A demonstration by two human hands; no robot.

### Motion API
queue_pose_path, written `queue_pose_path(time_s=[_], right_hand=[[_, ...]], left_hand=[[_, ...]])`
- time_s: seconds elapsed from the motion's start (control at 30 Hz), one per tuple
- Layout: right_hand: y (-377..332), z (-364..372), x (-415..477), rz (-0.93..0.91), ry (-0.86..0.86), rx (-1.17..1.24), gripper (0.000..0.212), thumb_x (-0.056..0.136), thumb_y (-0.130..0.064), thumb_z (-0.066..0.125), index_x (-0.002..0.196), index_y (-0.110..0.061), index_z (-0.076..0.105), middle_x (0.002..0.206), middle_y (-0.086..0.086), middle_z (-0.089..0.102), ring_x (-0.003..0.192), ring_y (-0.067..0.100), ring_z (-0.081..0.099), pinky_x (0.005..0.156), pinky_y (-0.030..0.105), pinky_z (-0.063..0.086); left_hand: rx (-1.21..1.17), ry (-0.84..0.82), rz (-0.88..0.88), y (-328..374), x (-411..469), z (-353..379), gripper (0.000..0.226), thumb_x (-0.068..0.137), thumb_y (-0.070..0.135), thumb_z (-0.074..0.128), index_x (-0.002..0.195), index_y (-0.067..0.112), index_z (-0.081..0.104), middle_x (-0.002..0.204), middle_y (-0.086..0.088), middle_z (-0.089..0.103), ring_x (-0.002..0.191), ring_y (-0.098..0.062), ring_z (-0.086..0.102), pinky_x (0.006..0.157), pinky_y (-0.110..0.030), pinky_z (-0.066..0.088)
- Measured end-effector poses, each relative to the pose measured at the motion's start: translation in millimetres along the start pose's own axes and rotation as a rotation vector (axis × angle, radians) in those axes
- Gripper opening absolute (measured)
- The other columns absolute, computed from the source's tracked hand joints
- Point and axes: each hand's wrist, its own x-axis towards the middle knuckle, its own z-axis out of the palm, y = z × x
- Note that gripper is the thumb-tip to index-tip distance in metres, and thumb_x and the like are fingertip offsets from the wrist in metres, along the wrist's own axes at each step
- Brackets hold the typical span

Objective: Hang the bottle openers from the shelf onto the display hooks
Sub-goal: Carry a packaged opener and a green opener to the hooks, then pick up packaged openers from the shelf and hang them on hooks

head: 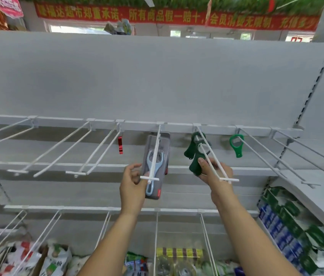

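Now the blue bottle opener pack [162, 162] hangs on the middle hook [149, 178]. The left hand [133, 184] pinches the pack's left edge with thumb and fingers. Just to the right, the right hand [215, 174] grips a dark green opener [195, 164] partway along the next hook [228, 179]. Another dark green opener [192, 144] hangs farther back on that hook. A bright green opener [236, 145] hangs farther right, and a red opener [120, 145] hangs to the left.

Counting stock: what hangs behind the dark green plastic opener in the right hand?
Behind the front dark green plastic opener, gripped by the right hand, a second dark green opener hangs on the same white wire hook. The front one partly covers it.
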Motion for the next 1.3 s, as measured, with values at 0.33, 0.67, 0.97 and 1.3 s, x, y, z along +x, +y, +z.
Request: queue_pose_path(time_s=[0.33, 0.67, 0.97, 1.3], right_hand=[[6, 19, 46, -0.014, 0.037, -0.063, 0.012, 0.088, -0.003, 0.072, 0.080, -0.010, 0.068, 0.104, 0.030, 0.068, 0.103, 0.045, 0.067, 0.085, 0.051, 0.059], [28, 8, 52, 0.095, 0.027, -0.155, 0.018, 0.087, -0.032, 0.076, 0.084, -0.016, 0.068, 0.103, 0.028, 0.071, 0.100, 0.042, 0.069, 0.074, 0.031, 0.062], [32, -64, -27, -0.129, -0.059, -0.321, 0.014, 0.095, -0.025, 0.066, 0.106, -0.020, 0.071, 0.101, -0.001, 0.074, 0.098, 0.012, 0.069, 0.082, 0.022, 0.052], [-3, -195, -123, -0.164, 0.099, -0.299, 0.021, 0.092, -0.021, 0.070, 0.112, -0.021, 0.070, 0.106, -0.003, 0.074, 0.101, 0.011, 0.069, 0.088, 0.025, 0.056]], left_hand=[[-0.026, 0.078, 0.024, -21, 29, 31, 0.032, 0.089, 0.016, 0.075, 0.111, 0.026, 0.056, 0.099, 0.002, 0.066, 0.091, -0.016, 0.067, 0.064, -0.013, 0.054], [0.143, 0.060, -0.019, -43, 36, 25, 0.031, 0.088, 0.022, 0.076, 0.113, 0.028, 0.060, 0.111, -0.002, 0.064, 0.104, -0.023, 0.063, 0.092, -0.048, 0.057], [0.104, -0.243, 0.031, -12, -29, 21, 0.017, 0.099, 0.024, 0.060, 0.115, 0.030, 0.065, 0.110, 0.009, 0.067, 0.099, 0.002, 0.062, 0.077, -0.007, 0.046], [0.019, -0.693, 0.118, 19, -141, 111, 0.034, 0.094, 0.026, 0.067, 0.127, 0.028, 0.063, 0.119, 0.008, 0.069, 0.113, -0.008, 0.063, 0.099, -0.026, 0.050]])
